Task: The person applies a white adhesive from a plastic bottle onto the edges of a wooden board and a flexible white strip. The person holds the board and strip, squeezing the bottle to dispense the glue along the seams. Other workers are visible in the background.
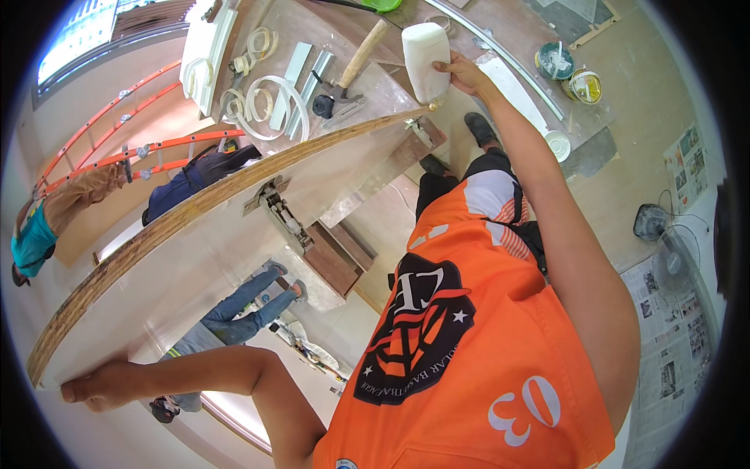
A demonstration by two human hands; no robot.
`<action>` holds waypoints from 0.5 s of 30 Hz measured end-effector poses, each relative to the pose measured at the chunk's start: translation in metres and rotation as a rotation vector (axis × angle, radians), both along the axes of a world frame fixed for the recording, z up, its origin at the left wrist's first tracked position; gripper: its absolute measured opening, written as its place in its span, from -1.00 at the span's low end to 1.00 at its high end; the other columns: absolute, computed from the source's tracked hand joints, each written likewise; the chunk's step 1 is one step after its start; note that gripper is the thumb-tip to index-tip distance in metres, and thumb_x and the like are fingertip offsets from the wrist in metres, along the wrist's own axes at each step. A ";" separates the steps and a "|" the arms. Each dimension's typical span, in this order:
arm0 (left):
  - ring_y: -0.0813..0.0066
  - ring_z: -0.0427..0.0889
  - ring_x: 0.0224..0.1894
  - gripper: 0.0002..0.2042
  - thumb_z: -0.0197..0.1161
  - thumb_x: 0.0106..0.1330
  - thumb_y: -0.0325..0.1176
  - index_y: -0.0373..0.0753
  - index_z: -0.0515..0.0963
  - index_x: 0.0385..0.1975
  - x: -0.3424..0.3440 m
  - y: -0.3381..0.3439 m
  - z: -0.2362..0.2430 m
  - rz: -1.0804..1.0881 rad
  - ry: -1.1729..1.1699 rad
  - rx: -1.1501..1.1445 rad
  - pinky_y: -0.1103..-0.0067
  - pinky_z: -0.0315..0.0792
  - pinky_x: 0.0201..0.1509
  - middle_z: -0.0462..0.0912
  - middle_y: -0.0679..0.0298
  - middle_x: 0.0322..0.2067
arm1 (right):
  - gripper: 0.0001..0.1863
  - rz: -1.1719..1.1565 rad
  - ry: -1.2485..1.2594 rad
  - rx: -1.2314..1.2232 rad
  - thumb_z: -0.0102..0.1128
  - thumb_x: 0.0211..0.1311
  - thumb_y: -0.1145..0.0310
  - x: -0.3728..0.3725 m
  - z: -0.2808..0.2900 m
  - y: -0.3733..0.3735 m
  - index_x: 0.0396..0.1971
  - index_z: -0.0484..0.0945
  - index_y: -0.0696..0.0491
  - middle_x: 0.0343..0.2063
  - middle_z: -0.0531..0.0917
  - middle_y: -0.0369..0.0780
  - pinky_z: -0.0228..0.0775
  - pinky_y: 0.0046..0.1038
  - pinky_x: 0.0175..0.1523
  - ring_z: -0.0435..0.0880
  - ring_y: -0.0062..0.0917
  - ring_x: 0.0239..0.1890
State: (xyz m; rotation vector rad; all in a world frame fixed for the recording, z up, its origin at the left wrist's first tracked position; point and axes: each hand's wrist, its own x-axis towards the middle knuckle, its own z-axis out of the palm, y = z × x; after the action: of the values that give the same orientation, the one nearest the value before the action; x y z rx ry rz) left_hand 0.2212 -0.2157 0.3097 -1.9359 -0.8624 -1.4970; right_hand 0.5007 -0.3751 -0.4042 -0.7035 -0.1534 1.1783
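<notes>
My right hand [461, 76] is closed around a white plastic bottle [423, 59] at the top centre, above the far end of a curved panel. My left hand [100, 384] grips the panel's near end at the lower left. The panel [180, 262] has a layered wooden edge, a pale face and metal hinges [285, 215]. Beside the bottle, on the work surface [328, 35], lie a wooden-handled hammer [355, 68], a black tape measure [323, 105], pale strips [291, 78] and white curved pieces [277, 105].
A person [62, 211] is by an orange ladder [109, 156] at left; another person in jeans [242, 316] is below the panel. Paint buckets [584, 86] are at upper right. A fan [673, 270] stands by newspapers [664, 359] at right. A dark bag [180, 184] lies behind the panel.
</notes>
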 end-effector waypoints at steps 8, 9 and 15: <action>0.07 0.72 -0.17 0.05 -0.04 0.31 0.54 -0.73 0.56 -0.18 0.003 0.002 0.001 -0.014 0.006 -0.007 0.26 0.71 -0.18 0.63 -0.28 -0.16 | -0.35 -0.035 0.115 0.037 0.46 0.27 0.26 0.005 -0.006 -0.003 0.32 0.42 0.00 0.17 0.63 -0.29 0.40 -0.20 0.34 0.57 -0.46 0.24; 0.07 0.72 -0.17 0.05 -0.04 0.31 0.54 -0.73 0.56 -0.18 0.004 0.002 0.001 -0.019 -0.005 -0.013 0.26 0.71 -0.17 0.63 -0.28 -0.16 | -0.32 -0.052 0.110 0.017 0.47 0.26 0.25 0.005 -0.008 -0.002 0.34 0.40 -0.03 0.18 0.61 -0.29 0.41 -0.18 0.34 0.56 -0.45 0.26; 0.04 0.72 -0.14 0.09 -0.04 0.28 0.57 -0.76 0.53 -0.15 0.005 0.000 0.001 -0.031 0.029 0.010 0.25 0.73 -0.16 0.61 -0.33 -0.12 | -0.34 0.002 0.109 0.064 0.46 0.27 0.26 0.008 0.007 0.001 0.33 0.40 0.01 0.17 0.62 -0.27 0.45 -0.19 0.33 0.59 -0.42 0.24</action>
State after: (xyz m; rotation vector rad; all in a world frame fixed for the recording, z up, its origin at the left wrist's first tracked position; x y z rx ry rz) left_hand 0.2260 -0.2158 0.3104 -1.9671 -0.8137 -1.4849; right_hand 0.5092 -0.3743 -0.3973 -0.5819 -0.1001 1.2050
